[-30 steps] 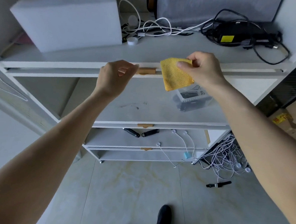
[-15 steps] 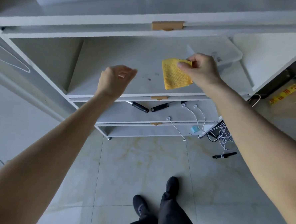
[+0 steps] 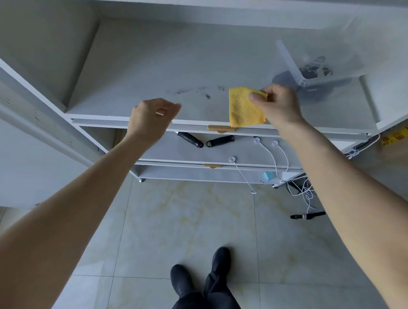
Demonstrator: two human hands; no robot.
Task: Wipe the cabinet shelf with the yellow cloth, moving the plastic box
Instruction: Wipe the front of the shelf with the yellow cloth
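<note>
Two hands: right hand point(image 3: 278, 106) pinches yellow cloth point(image 3: 245, 108); left hand point(image 3: 151, 119) loosely curled, empty. Risk — wiping rightward bumps plastic box point(image 3: 320, 66), upper right, unless moved.

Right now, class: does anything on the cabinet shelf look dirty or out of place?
Yes. Dark specks are scattered on the shelf, left of the yellow cloth. The plastic box sits askew at the right.

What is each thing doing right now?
yellow cloth: folded, hanging from the right hand
left hand: loosely curled, empty
plastic box: on the shelf's right side
shelf: dirty, dark specks near the front
</note>
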